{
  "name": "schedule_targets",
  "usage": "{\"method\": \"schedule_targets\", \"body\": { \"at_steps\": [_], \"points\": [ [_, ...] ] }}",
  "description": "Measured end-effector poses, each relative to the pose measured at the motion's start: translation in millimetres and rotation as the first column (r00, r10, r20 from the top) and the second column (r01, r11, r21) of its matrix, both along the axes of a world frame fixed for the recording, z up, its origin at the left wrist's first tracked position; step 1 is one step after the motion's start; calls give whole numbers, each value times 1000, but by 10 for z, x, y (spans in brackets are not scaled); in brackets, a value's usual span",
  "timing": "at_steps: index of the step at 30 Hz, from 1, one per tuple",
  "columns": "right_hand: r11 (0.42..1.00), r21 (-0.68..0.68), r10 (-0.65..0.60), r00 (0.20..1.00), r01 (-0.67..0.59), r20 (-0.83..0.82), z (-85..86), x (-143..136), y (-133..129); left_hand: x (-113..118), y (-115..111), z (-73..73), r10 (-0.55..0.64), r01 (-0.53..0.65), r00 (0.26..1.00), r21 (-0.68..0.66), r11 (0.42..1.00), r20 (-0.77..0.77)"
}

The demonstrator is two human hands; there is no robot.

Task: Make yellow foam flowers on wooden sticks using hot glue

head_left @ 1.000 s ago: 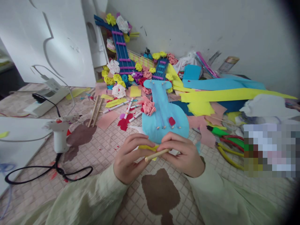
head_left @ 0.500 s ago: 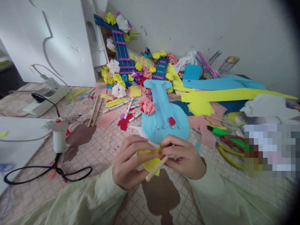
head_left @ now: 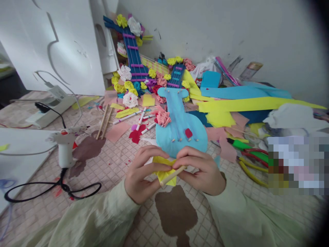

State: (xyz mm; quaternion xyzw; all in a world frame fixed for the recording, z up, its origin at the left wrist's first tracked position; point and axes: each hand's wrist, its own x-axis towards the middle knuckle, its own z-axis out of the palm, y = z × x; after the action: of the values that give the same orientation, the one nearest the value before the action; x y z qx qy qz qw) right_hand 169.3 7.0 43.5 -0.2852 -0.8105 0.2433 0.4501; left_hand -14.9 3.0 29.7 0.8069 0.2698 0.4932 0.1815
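Observation:
My left hand (head_left: 142, 173) is closed on a piece of yellow crepe paper (head_left: 159, 160), thumb below and fingers on top. A thin wooden stick (head_left: 171, 176) lies slantwise across the paper, its near end by my left thumb. My right hand (head_left: 202, 170) pinches the stick and the paper's right side, both hands' fingertips meeting there. Just beyond my hands lies a light blue guitar-shaped cutout (head_left: 197, 127) with strings, a pink paper flower (head_left: 163, 118) and a small red patch (head_left: 188, 133). Part of the paper is hidden under my fingers.
A white glue gun (head_left: 65, 151) with a looped black cable stands at left, near a power strip (head_left: 48, 111). Pliers (head_left: 253, 168) lie at right. Wooden sticks (head_left: 104, 123), markers and crepe strips (head_left: 257, 104) are scattered behind. Decorated dark blue guitars (head_left: 135, 55) lean against the wall.
The stick has swung to a flatter slant, its near end rising toward my left thumb. The yellow paper is now bent up around it, and my fingers have shifted slightly.

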Motion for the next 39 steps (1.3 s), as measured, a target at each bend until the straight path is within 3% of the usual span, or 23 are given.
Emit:
{"method": "schedule_targets", "body": {
  "at_steps": [5,9,11,15,23,27,33,39],
  "points": [
    [999,-34,-5,1000,6,21,11,-19,-10,18,7,7,-34,36,999,-77,996,31],
    [985,-161,-51,996,62,74,-16,-18,5,40,-4,-21,-20,47,995,-272,961,101],
    [972,-212,-74,991,96,109,-30,3,21,52,-9,-52,39,9,994,-426,905,103],
    [948,-277,-115,978,160,173,-34,53,34,66,-2,-118,133,-62,990,-684,727,51],
    [958,-180,-160,936,224,314,-84,34,41,104,0,-164,98,253,933,-825,506,346],
    [956,-194,-146,930,221,339,-94,32,50,122,-7,-144,104,268,927,-829,490,361],
    [961,-247,-53,961,123,273,-67,37,53,124,-17,-161,96,188,955,-822,538,281],
    [978,-199,-35,986,68,163,-83,17,46,132,-23,-161,95,204,954,-848,489,284]
  ]
}}
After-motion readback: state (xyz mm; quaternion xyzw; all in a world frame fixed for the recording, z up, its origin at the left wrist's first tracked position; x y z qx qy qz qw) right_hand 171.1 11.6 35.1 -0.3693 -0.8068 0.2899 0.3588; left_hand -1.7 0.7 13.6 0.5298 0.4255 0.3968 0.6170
